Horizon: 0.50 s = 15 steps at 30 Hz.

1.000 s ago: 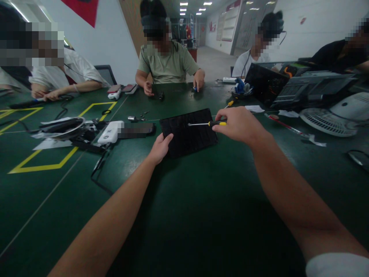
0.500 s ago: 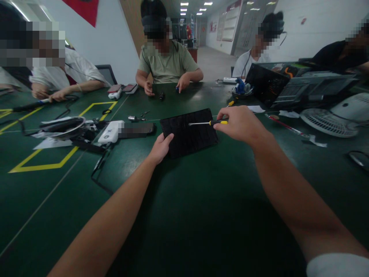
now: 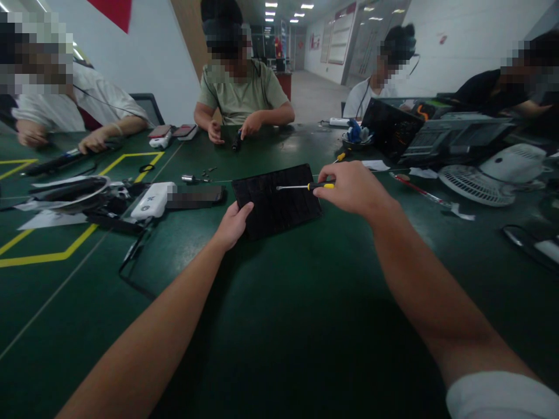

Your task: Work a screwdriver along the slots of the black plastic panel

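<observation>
my L hand pinches the blk panel rt in front of me n my R hand holds the screwdriver, so imo a slack pinch cld let the panel twist n the tip skid.

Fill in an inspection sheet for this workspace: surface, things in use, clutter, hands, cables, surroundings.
Surface: green table, marked with yellow tape at left.
Things in use: black panel; screwdriver, its shaft over the panel, tip contact unclear.
Clutter: white case, black ring and small metal parts left of the panel; fan at right.
Hands: left hand grips the panel's left edge; right hand holds the screwdriver by its handle.
Cables: black cord or strap at left; which, I cannot tell.
Surroundings: co-workers seated around the table, one in a green shirt opposite; chair at left.
</observation>
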Each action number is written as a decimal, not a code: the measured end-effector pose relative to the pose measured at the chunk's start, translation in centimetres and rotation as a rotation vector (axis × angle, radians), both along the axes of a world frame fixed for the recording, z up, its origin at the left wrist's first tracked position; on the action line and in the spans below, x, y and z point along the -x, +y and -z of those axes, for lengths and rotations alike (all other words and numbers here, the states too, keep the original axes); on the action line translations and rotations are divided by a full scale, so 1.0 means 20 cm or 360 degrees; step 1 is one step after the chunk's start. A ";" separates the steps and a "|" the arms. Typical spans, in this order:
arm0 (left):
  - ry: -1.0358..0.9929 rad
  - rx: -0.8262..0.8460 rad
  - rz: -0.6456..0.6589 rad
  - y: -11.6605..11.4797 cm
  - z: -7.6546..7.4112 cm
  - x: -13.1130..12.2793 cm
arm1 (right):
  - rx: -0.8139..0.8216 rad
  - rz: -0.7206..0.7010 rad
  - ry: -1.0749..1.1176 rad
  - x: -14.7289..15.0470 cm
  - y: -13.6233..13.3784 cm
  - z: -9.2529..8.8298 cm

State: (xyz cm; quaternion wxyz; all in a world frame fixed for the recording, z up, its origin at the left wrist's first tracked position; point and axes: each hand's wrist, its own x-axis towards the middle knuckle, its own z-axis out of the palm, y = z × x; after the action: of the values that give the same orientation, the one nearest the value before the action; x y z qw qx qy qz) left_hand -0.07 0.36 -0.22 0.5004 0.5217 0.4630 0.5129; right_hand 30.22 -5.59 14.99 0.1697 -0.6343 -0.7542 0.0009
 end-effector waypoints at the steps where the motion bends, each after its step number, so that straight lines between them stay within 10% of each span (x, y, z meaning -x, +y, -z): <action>1: -0.0007 0.0006 0.0001 0.00 0.00 0.00 | 0.0009 -0.0001 -0.0004 0.00 0.00 0.00; 15: -0.0007 -0.0022 0.0027 0.01 0.01 0.00 | 0.0035 0.0093 -0.0113 0.01 -0.01 0.01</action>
State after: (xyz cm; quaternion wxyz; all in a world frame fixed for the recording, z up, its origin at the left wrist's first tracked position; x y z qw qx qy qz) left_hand -0.07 0.52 -0.37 0.5021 0.5279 0.4539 0.5131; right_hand 30.03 -5.75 14.88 0.1358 -0.6576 -0.7408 -0.0184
